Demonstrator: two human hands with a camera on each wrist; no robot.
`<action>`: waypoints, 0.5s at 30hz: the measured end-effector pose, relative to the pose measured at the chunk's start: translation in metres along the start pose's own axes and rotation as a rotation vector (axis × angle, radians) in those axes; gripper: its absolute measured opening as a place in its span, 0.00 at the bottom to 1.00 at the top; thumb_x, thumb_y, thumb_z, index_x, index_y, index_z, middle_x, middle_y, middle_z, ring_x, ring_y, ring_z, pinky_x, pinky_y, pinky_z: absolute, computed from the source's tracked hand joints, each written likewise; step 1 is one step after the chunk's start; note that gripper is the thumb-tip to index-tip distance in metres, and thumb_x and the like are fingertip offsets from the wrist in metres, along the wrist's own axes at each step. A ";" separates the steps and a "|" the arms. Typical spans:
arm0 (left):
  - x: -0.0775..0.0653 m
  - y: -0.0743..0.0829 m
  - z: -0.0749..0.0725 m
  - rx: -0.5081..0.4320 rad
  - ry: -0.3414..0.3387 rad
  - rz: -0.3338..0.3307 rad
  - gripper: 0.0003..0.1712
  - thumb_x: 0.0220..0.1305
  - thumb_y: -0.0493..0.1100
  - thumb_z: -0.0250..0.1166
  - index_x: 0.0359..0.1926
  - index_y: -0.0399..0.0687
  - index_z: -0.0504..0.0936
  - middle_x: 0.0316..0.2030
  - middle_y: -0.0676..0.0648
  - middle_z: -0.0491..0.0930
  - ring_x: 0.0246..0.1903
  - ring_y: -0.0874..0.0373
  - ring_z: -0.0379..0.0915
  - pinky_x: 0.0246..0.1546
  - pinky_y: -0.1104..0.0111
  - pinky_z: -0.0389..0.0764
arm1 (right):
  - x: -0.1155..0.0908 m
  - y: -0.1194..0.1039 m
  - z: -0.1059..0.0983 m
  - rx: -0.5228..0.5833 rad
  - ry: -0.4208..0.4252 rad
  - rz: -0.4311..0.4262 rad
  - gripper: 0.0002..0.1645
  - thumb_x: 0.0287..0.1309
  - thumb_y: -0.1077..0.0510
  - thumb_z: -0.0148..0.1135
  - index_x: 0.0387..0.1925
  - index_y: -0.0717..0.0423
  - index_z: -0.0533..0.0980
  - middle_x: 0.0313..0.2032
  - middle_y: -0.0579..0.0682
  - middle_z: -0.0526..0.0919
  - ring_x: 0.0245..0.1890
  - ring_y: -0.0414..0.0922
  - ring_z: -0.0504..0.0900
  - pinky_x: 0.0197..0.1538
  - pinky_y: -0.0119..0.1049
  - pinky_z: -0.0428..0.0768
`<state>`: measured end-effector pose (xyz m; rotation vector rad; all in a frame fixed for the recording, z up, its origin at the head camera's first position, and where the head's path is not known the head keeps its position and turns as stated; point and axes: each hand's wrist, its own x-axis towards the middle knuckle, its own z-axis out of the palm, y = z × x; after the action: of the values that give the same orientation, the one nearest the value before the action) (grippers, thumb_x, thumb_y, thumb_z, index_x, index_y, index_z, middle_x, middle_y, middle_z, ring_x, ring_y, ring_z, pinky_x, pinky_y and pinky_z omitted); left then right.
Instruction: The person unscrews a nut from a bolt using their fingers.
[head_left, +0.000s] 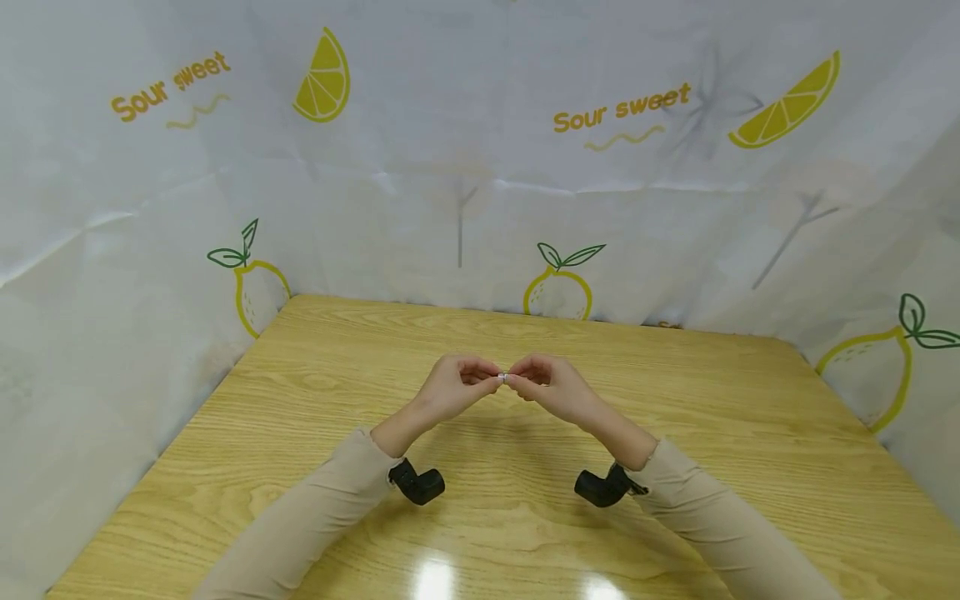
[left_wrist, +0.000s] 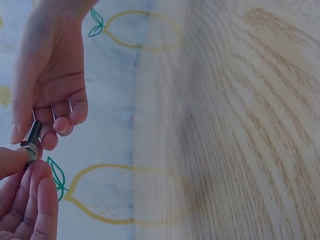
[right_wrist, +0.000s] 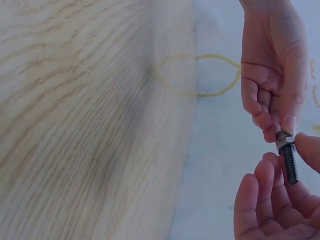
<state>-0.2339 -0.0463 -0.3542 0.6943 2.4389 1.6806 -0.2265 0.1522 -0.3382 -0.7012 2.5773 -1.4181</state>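
A dark threaded bolt (left_wrist: 35, 131) with a shiny hex nut (right_wrist: 285, 142) close to its head is held between both hands, above the table. My left hand (head_left: 448, 388) pinches the head end between thumb and fingers. The threaded shank points towards my right hand (head_left: 558, 390). In the right wrist view, the right thumb (right_wrist: 306, 146) lies against the nut, and fingertips are on the other side. The remaining right fingers (right_wrist: 247, 200) are loosely bent. In the head view only a small bright bit of metal shows between the fingertips.
A wooden table (head_left: 337, 525) lies below the hands. White cloth (head_left: 405, 225) printed with lemons stands behind and at both sides of it. Black wrist cameras (head_left: 424, 486) hang under both forearms.
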 end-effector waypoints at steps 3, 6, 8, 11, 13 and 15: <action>0.000 0.000 0.001 -0.003 -0.006 0.019 0.15 0.63 0.43 0.61 0.46 0.37 0.82 0.40 0.34 0.83 0.41 0.42 0.80 0.39 0.69 0.81 | 0.000 -0.001 0.001 0.016 -0.004 0.007 0.16 0.64 0.54 0.55 0.45 0.64 0.76 0.41 0.66 0.81 0.39 0.60 0.80 0.44 0.53 0.79; -0.001 0.001 0.001 -0.001 -0.010 0.036 0.14 0.64 0.42 0.61 0.45 0.37 0.82 0.40 0.34 0.83 0.40 0.41 0.80 0.39 0.70 0.80 | 0.000 -0.001 0.001 0.020 -0.003 0.001 0.16 0.64 0.55 0.55 0.45 0.64 0.75 0.41 0.68 0.81 0.39 0.62 0.80 0.44 0.53 0.79; -0.002 0.002 0.001 -0.005 -0.008 0.039 0.13 0.64 0.41 0.61 0.45 0.37 0.82 0.40 0.33 0.82 0.40 0.41 0.80 0.38 0.70 0.80 | 0.000 -0.001 0.002 0.021 0.005 0.000 0.15 0.64 0.56 0.56 0.45 0.64 0.75 0.40 0.67 0.81 0.39 0.62 0.80 0.44 0.53 0.79; -0.002 0.002 0.001 -0.006 -0.004 0.037 0.13 0.64 0.40 0.61 0.44 0.36 0.82 0.39 0.33 0.82 0.40 0.40 0.80 0.37 0.70 0.80 | 0.000 -0.002 0.002 0.002 0.015 -0.010 0.15 0.64 0.56 0.56 0.44 0.65 0.76 0.40 0.66 0.81 0.39 0.60 0.81 0.44 0.51 0.80; -0.002 0.002 0.001 -0.010 -0.002 0.027 0.12 0.64 0.40 0.61 0.44 0.37 0.82 0.39 0.33 0.82 0.40 0.40 0.80 0.37 0.70 0.80 | 0.000 -0.002 0.003 -0.004 0.028 -0.008 0.14 0.63 0.56 0.57 0.44 0.64 0.76 0.39 0.64 0.82 0.39 0.60 0.81 0.44 0.51 0.80; -0.002 0.003 0.001 -0.009 0.000 0.022 0.12 0.64 0.40 0.61 0.44 0.37 0.82 0.39 0.33 0.82 0.40 0.40 0.80 0.37 0.71 0.80 | 0.000 -0.002 0.003 -0.016 0.035 -0.015 0.14 0.63 0.57 0.57 0.43 0.64 0.76 0.39 0.63 0.82 0.39 0.59 0.81 0.44 0.49 0.80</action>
<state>-0.2305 -0.0452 -0.3527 0.7230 2.4310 1.6987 -0.2246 0.1491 -0.3383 -0.7063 2.6176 -1.4283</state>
